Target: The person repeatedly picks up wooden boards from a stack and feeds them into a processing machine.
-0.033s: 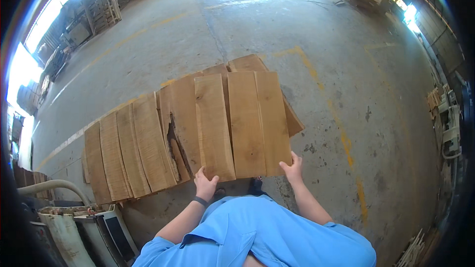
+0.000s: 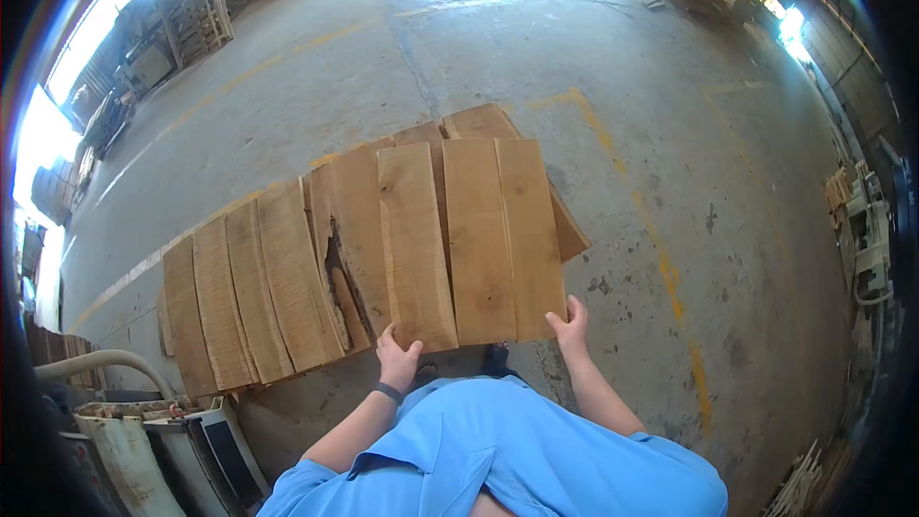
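Observation:
Brown wooden boards lie side by side in a long spread before me. My left hand [image 2: 397, 356] pinches the near end of a board with a knot [image 2: 416, 244], its thumb at the front edge and a dark band on the wrist. At the near right corner of the rightmost board [image 2: 532, 239], my right hand [image 2: 571, 327] grips with thumb on top and fingers at the side. Between these two sits another wide board [image 2: 478, 249]. A cracked board [image 2: 350, 220] with a dark split lies left of my left hand. What supports the boards is mostly hidden.
More boards [image 2: 227, 297] stretch to the left, and one [image 2: 567, 220] sticks out askew underneath at the right. A machine [image 2: 172, 450] with a curved hose [image 2: 105, 357] stands at the lower left. Yellow lines [image 2: 670, 278] mark the concrete floor; thin sticks [image 2: 799, 483] lie lower right.
The boards between my hands have shifted very slightly to the right, and my right hand with them. My left hand keeps its place.

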The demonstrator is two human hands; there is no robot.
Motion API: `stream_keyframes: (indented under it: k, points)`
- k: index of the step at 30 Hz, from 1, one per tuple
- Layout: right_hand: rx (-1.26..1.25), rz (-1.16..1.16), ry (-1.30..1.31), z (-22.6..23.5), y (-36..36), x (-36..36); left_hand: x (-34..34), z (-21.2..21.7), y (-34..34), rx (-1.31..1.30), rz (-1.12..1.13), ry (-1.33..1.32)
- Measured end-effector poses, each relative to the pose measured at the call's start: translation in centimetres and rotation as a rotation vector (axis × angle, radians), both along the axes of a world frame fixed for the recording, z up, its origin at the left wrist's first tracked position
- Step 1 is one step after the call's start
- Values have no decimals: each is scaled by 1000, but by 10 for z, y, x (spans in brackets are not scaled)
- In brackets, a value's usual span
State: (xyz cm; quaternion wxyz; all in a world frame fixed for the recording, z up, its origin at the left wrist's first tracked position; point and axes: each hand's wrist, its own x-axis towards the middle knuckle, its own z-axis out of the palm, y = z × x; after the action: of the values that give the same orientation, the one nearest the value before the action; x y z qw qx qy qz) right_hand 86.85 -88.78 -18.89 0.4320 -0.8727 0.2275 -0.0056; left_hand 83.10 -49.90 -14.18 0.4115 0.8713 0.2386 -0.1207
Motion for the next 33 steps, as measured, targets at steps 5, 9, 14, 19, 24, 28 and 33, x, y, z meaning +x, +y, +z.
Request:
stream_keyframes:
  k: [5,9,14,19,24,28,33]
  points:
    - [980,-579,17,-10,51,-45,-23,-45,38,-503,387,1]
    - [1427,-643,139,-10,118,-58,-14,-5,54,-1268,651,403]
    - [1480,-512,13,-37,155,-47,-7,-47,49,-1521,688,393]
    - [1385,-462,-31,6,157,-61,-19,-54,69,-1437,646,274]
    - [1301,-599,-64,22,139,-69,-30,-46,103,-1437,630,145]
    - [1410,-661,-47,17,139,-64,-48,-44,120,-1426,657,22]
    - [1616,-343,128,9,148,-83,-71,-14,116,-1593,703,-14]
